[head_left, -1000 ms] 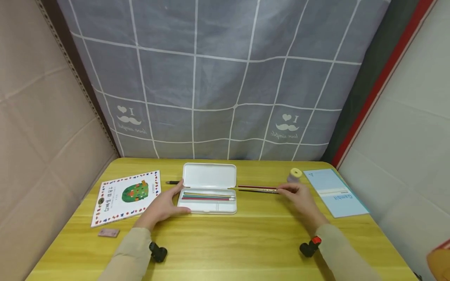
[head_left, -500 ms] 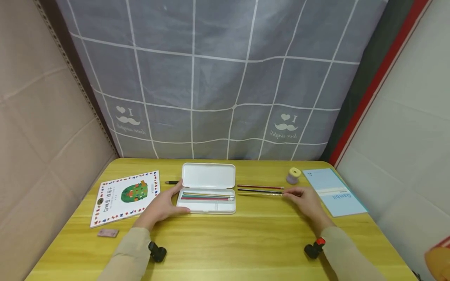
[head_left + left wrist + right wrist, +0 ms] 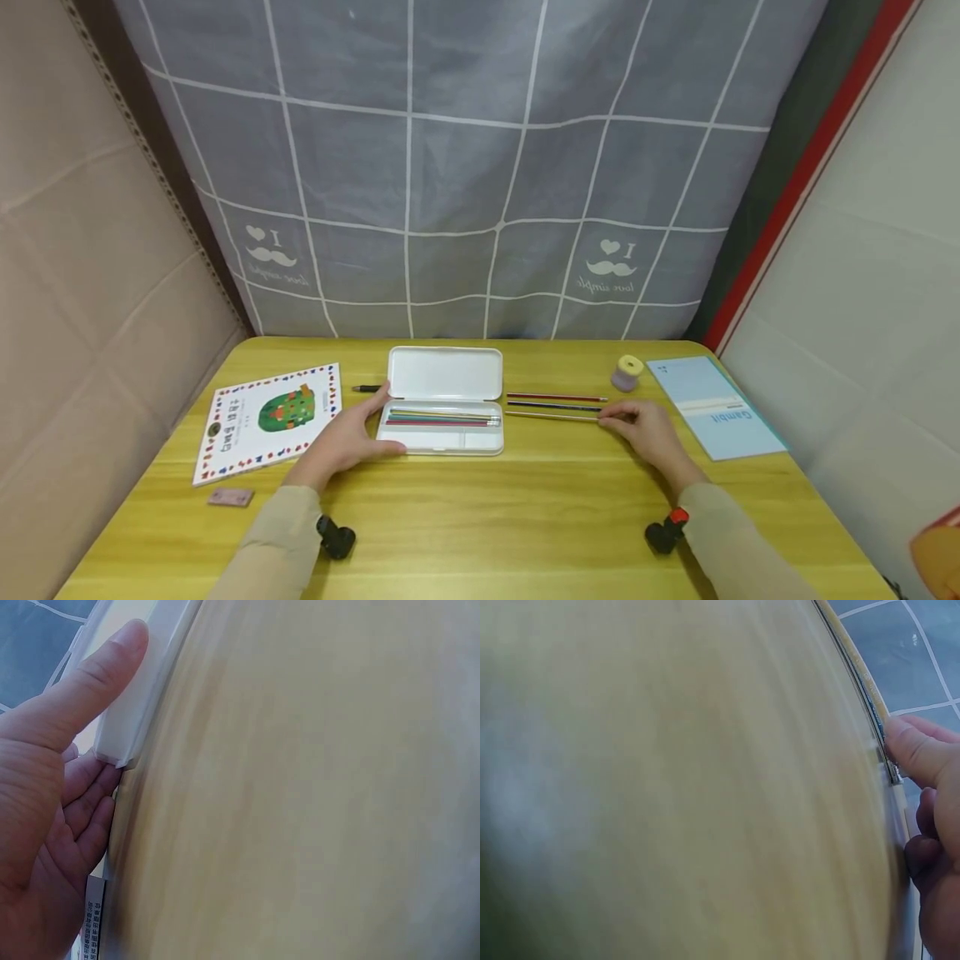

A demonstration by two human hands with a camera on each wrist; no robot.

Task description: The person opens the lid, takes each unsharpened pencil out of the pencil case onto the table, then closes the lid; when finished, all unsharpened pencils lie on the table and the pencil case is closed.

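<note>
A white pencil case (image 3: 446,374) lies open at mid-table, its lid leaning back. Several colored pencils (image 3: 438,420) lie in its tray. My left hand (image 3: 348,437) holds the case by its left end, thumb at the front corner and fingers toward the back; the left wrist view shows the thumb over the edge. To the right of the case, my right hand (image 3: 641,427) pinches the end of a yellow pencil (image 3: 551,416) between thumb and fingers. Just behind it, a dark pencil (image 3: 555,406) and a red pencil (image 3: 551,397) lie roughly parallel.
A picture book (image 3: 262,442) lies at the left with a pinkish eraser (image 3: 231,497) in front. Behind my left hand is a black pen (image 3: 366,388). A yellow-topped small jar (image 3: 627,372) and a light blue notebook (image 3: 716,408) are at the right. A grey curtain (image 3: 465,167) hangs behind.
My right hand has moved slightly right and nearer the front, bringing the yellow pencil from across the other two to a place in front of them. The left hand keeps its hold on the case.
</note>
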